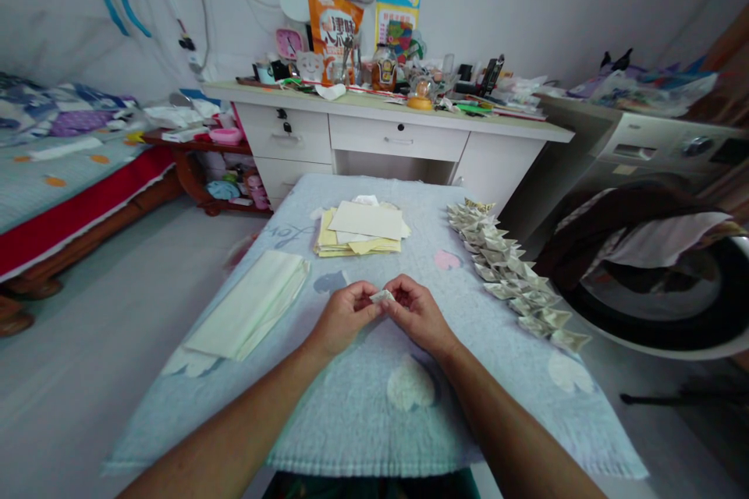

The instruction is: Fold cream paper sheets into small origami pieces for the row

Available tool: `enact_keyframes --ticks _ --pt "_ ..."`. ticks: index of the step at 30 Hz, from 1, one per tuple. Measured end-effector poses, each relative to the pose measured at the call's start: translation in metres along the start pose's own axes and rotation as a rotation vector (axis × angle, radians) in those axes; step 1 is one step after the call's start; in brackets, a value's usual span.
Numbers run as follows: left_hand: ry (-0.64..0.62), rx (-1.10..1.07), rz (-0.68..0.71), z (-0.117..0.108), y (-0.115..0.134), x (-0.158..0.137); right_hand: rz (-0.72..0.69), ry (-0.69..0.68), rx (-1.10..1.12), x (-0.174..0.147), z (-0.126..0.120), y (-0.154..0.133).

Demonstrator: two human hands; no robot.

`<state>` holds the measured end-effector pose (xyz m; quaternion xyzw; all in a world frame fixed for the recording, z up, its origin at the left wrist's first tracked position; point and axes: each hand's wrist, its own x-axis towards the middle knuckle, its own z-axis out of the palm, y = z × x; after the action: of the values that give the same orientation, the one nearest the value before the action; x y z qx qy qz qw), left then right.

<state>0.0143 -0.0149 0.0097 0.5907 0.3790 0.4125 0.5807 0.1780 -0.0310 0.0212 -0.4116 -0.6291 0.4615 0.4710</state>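
Between my fingertips is a small folded piece of pale paper (382, 296), held just above the cloth-covered table. My left hand (349, 315) pinches its left end, and my right hand (417, 313) pinches the right end. Both thumbs press from the near side, and my fingers hide part of the paper. Beyond my hands lies a stack of yellow and white paper sheets (366, 222). A long folded bundle of whitish paper (249, 304) rests to the left. Along the right side run rows of folded paper pieces (509, 265) with pointed tips.
A light blue patterned cloth (351, 421) covers the table. Behind it stands a white desk (403, 136) crowded with jars, a clock and an orange snack bag (333, 31). A washing machine (644, 171) with laundry in its open door is at right. A bed (76, 171) is at left.
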Motion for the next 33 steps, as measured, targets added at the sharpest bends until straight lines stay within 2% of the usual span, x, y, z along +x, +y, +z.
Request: enact_keyframes --ticks 7,14,28,33 --pt "0.002 0.083 0.011 -0.0033 -0.0079 -0.0002 -0.043 -0.007 -0.043 -0.0016 -0.0015 0.0019" --pt "-0.004 0.056 -0.015 -0.0024 -0.0032 -0.0001 0.004 -0.006 0.017 -0.0017 -0.0020 0.0034" --pt "-0.014 0.143 -0.046 0.0005 -0.0057 -0.0001 0.008 -0.011 -0.060 0.0003 0.0001 0.0056" --pt "-0.005 0.116 0.005 -0.0002 -0.0004 0.0001 0.010 0.017 -0.043 0.0016 -0.0040 0.0094"
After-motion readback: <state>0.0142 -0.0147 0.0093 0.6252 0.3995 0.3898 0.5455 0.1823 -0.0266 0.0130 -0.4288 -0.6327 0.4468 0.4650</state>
